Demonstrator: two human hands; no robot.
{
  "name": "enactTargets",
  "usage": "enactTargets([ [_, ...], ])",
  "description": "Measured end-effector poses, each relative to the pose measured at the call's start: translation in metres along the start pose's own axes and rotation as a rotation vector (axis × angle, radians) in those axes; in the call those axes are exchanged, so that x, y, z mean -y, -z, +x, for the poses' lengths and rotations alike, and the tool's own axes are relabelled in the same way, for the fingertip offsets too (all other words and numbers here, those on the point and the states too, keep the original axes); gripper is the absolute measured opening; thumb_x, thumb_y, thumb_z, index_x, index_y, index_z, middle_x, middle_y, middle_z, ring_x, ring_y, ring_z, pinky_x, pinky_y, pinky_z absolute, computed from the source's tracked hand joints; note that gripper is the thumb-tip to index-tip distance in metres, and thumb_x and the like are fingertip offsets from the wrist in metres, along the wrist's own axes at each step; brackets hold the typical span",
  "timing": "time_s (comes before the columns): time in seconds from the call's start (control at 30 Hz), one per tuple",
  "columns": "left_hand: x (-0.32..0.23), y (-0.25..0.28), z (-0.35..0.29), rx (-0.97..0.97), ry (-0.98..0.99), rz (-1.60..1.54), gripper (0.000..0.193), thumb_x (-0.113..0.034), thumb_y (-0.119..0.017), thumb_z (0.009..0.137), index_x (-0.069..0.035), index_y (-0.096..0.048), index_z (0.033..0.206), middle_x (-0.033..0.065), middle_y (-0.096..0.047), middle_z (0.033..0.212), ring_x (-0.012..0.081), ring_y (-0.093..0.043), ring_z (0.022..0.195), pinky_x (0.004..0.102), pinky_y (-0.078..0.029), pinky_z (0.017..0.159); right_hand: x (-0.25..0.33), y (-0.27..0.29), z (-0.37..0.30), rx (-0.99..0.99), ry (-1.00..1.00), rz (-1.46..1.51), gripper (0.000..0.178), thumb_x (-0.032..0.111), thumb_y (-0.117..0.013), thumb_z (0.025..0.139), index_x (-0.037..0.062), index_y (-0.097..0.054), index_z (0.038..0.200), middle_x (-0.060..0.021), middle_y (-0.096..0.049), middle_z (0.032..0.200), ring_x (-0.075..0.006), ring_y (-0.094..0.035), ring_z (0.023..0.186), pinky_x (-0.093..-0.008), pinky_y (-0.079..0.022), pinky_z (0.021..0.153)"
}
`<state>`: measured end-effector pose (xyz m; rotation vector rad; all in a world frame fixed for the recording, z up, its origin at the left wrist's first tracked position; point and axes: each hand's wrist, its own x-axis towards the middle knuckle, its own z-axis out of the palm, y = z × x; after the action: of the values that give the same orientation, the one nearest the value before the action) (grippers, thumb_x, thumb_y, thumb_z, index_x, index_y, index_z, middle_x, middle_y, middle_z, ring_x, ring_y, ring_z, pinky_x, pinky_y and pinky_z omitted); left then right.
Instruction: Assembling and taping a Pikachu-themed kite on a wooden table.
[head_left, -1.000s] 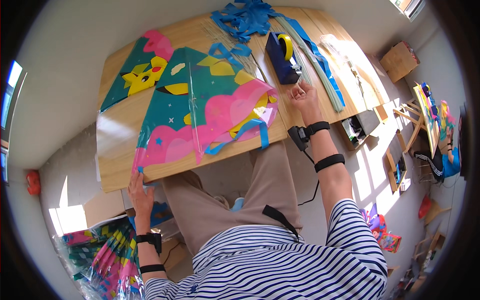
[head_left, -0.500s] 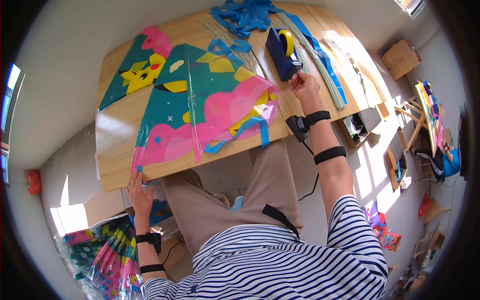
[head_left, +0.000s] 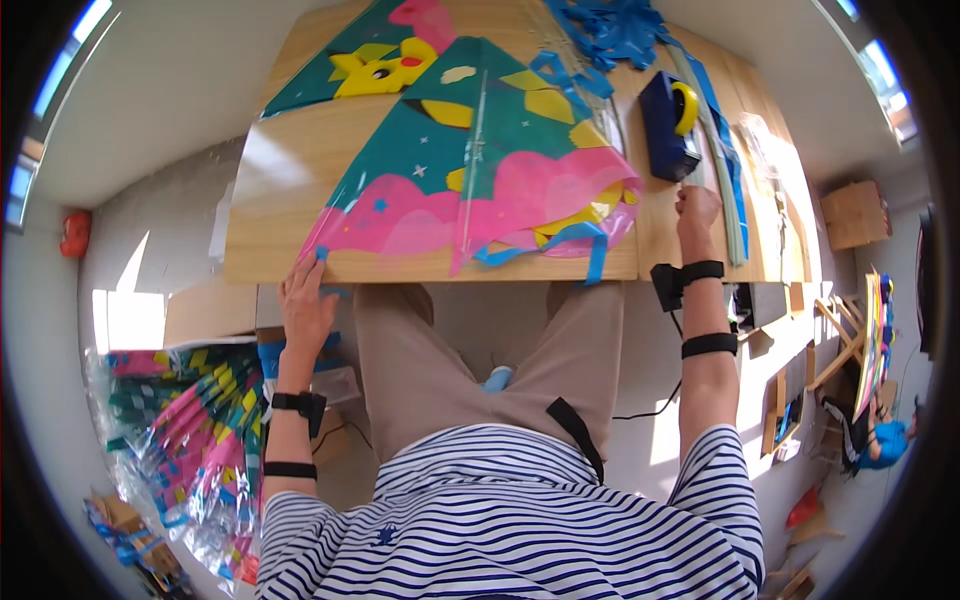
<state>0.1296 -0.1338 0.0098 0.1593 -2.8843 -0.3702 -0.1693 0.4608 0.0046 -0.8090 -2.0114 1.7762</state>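
A colourful plastic film kite [head_left: 400,170], dark green and pink with yellow cartoon parts, lies spread on the wooden table. My left hand [head_left: 305,300] rests at its near left corner. Those fingers are stretched out and touch the table edge next to a small blue tab [head_left: 321,253] on the corner. My right hand [head_left: 697,208] is closed in a pinch just in front of the blue tape dispenser [head_left: 658,130], which carries a yellow-cored tape roll [head_left: 684,108]. Whatever the pinched fingers hold is too small to make out. Blue ribbon [head_left: 597,258] hangs over the kite's near right edge.
Blue fabric strips [head_left: 610,35] are heaped at the back, with thin pale rods [head_left: 735,215] along the right. A second printed piece [head_left: 385,70] lies at the far left. Folded kites in clear film [head_left: 190,430] are piled below left. Another person [head_left: 885,440] sits far right.
The view has turned, so the table sits further right and higher. My right hand has drawn slightly back from the dispenser, its fingers still pinched. My left hand stays at the kite's corner.
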Motion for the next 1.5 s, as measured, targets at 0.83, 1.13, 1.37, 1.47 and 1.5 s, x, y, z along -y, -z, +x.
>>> enactTargets([
  [0.83,-0.005,-0.008,0.008,-0.071,0.099,0.034,0.055,-0.012,-0.077,0.075,-0.007,-0.059,0.127,0.0134,-0.051,0.133,0.0308,-0.050,0.131,0.0671,-0.032,0.108,0.051,-0.339,-0.382,1.700,0.725,-0.600,0.013,0.010,-0.070,0.085,-0.0013,-0.065,0.087,-0.0095,-0.062,0.075,-0.0175,-0.057,0.072,-0.0337,-0.047,0.066],
  [1.13,-0.003,-0.010,0.006,-0.091,0.072,0.062,0.058,-0.014,-0.079,0.075,-0.005,-0.058,0.128,0.0139,-0.050,0.134,0.0312,-0.048,0.134,0.0680,-0.031,0.108,0.032,-0.359,-0.390,1.697,0.859,-0.789,0.015,0.013,-0.072,0.079,-0.0002,-0.068,0.085,-0.0155,-0.064,0.075,-0.0255,-0.061,0.071,-0.0381,-0.048,0.065],
  [1.37,-0.002,-0.011,0.007,-0.093,0.069,0.052,0.058,-0.013,-0.079,0.074,-0.004,-0.059,0.128,0.0151,-0.050,0.134,0.0313,-0.047,0.135,0.0686,-0.031,0.108,0.025,-0.362,-0.391,1.654,0.944,-0.826,0.015,0.014,-0.071,0.076,0.0017,-0.069,0.083,-0.0186,-0.066,0.080,-0.0332,-0.064,0.076,-0.0422,-0.049,0.066],
  [1.47,-0.002,-0.010,0.007,-0.093,0.070,0.045,0.058,-0.013,-0.079,0.074,-0.003,-0.058,0.128,0.0155,-0.050,0.134,0.0316,-0.046,0.135,0.0688,-0.031,0.108,0.022,-0.362,-0.391,1.620,1.003,-0.832,0.014,0.015,-0.070,0.076,0.0032,-0.070,0.083,-0.0188,-0.067,0.085,-0.0364,-0.065,0.082,-0.0448,-0.051,0.068],
  [1.5,-0.002,-0.010,0.007,-0.093,0.072,0.043,0.058,-0.013,-0.079,0.074,-0.003,-0.058,0.128,0.0156,-0.050,0.134,0.0317,-0.046,0.136,0.0688,-0.031,0.108,0.023,-0.362,-0.392,1.615,1.020,-0.852,0.014,0.016,-0.068,0.076,0.0045,-0.071,0.083,-0.0185,-0.069,0.088,-0.0379,-0.066,0.086,-0.0461,-0.052,0.070],
])
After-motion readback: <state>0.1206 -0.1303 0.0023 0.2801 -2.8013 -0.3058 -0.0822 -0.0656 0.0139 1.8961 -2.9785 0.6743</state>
